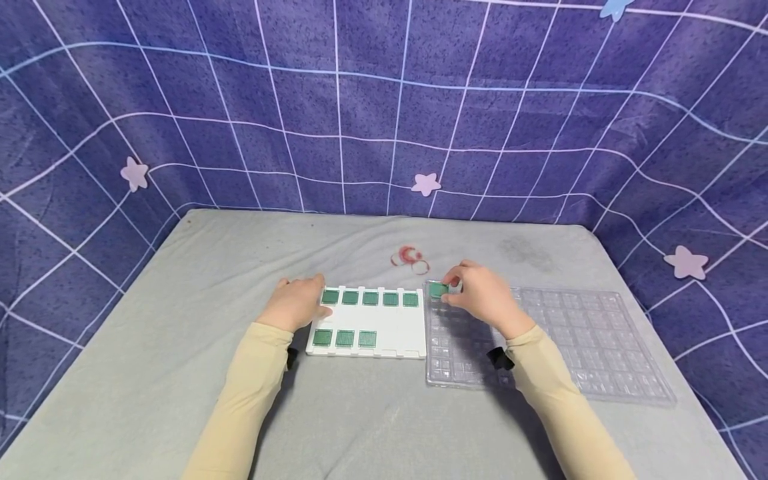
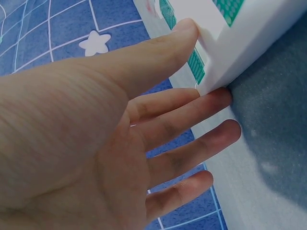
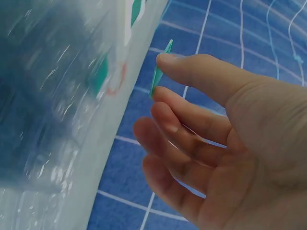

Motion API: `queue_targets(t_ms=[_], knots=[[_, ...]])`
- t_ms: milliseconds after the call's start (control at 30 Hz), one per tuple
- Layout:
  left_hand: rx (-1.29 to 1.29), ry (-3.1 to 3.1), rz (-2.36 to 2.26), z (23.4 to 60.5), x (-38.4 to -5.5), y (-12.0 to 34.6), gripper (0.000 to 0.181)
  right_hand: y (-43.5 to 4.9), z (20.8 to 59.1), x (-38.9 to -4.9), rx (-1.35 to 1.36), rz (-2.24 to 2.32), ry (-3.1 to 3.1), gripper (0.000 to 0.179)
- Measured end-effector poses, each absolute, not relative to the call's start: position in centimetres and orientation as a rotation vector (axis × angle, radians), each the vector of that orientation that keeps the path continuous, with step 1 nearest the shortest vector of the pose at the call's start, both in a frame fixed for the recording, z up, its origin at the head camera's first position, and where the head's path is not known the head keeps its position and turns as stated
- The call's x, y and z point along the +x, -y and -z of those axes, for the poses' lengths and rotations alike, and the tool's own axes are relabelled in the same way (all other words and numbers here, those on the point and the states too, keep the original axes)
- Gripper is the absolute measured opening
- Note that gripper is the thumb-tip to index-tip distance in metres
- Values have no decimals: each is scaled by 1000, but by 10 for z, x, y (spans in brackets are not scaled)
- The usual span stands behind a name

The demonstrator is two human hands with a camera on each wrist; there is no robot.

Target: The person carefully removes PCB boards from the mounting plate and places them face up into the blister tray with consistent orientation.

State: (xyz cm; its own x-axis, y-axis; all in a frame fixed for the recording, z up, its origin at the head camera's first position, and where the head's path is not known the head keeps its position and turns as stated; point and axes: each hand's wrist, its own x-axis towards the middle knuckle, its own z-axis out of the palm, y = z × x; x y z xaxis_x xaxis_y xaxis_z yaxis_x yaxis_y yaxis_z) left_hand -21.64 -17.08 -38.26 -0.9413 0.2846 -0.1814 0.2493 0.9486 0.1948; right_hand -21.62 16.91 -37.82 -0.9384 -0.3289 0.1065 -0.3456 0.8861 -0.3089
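A white tray (image 1: pixel 389 321) holds several small green circuit boards (image 1: pixel 345 339) in two rows. At its left end, my left hand (image 1: pixel 294 303) grips the edge. In the left wrist view the thumb (image 2: pixel 184 36) lies on top and the fingertips touch the side. My right hand (image 1: pixel 483 297) pinches a thin green circuit board (image 3: pixel 160 72) between thumb and forefinger. It is over the far left corner of a clear plastic tray (image 1: pixel 591 333) with many compartments. A green patch (image 3: pixel 100 74) shows at the clear tray in the right wrist view; whether it is another board I cannot tell.
Both trays lie side by side on a grey cloth-covered table (image 1: pixel 360 413). Red ring-like marks (image 1: pixel 411 257) stain the cloth behind them. A blue curtain (image 1: pixel 372 107) with white lines and stars surrounds the back and sides.
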Motion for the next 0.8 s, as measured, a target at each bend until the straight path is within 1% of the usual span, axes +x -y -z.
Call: queue_targets(t_ms=[300, 800], knots=[[398, -2896, -265, 384, -217, 171, 45, -190, 387, -228, 477, -509, 2997, 25], [398, -2898, -257, 382, -216, 171, 41, -199, 401, -236, 394, -471, 3055, 24]])
